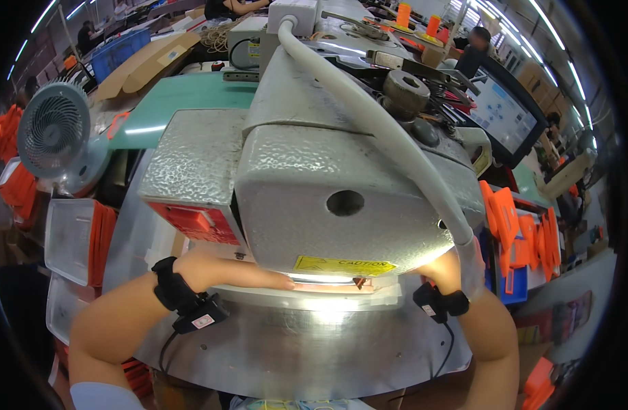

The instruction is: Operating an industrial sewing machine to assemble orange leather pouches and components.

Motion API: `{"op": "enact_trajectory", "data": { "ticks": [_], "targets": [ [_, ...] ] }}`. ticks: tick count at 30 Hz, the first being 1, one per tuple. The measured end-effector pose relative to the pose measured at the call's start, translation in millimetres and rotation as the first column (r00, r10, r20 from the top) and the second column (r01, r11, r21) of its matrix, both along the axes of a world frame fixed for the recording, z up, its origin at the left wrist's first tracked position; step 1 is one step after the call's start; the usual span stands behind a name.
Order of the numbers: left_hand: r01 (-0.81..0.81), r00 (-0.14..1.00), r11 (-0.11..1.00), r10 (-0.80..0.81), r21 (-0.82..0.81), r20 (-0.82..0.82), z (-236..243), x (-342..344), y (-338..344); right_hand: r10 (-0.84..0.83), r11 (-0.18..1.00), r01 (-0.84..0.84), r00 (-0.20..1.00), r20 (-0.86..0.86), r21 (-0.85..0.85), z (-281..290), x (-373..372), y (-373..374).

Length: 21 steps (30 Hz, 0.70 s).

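A big grey metal machine head (314,198), with a yellow label on its lower front, covers most of the work spot. My left hand (262,273) reaches under its left side, with a digit tip at a pale pinkish strip (327,288) lying in bright light. Most of that hand's fingers are hidden. From the other side, my right hand (442,268) goes behind the machine's lower right corner, and its fingers do not show. Whether either hand grips anything is not visible. A curved metal table (293,348) lies below my forearms.
A grey fan (58,130) and clear bins (71,236) with orange pieces stand left. At right are orange plastic parts (508,225), a blue bin (515,283) and a screen (501,113). A thick white hose (375,109) crosses the machine. Each wrist wears a cabled black strap.
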State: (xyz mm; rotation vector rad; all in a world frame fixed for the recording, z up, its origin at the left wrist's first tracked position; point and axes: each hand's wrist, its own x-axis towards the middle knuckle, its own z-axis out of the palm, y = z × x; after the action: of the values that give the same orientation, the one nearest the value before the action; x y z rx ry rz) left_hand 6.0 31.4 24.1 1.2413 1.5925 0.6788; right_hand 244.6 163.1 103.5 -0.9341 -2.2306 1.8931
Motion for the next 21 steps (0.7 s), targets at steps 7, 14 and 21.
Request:
{"op": "enact_trajectory", "data": {
  "ticks": [7,14,21],
  "targets": [
    [0.020,0.998,0.997,-0.024,-0.070,-0.058,-15.0,9.9,3.7,0.199,0.934,-0.134,0.965,-0.172,0.331,-6.1,-9.9,-0.7],
    [0.177,0.981,0.963,-0.158,-0.201,0.110,-38.8,5.3,9.0,0.307,0.740,-0.260,0.951,0.033,0.620,-42.3,15.7,24.9],
    [0.264,0.934,0.962,-0.237,0.071,-0.267,-56.8,-0.9,12.7,0.382,0.527,-0.383,0.904,0.191,0.759,-91.5,20.3,65.3]
  ]
}}
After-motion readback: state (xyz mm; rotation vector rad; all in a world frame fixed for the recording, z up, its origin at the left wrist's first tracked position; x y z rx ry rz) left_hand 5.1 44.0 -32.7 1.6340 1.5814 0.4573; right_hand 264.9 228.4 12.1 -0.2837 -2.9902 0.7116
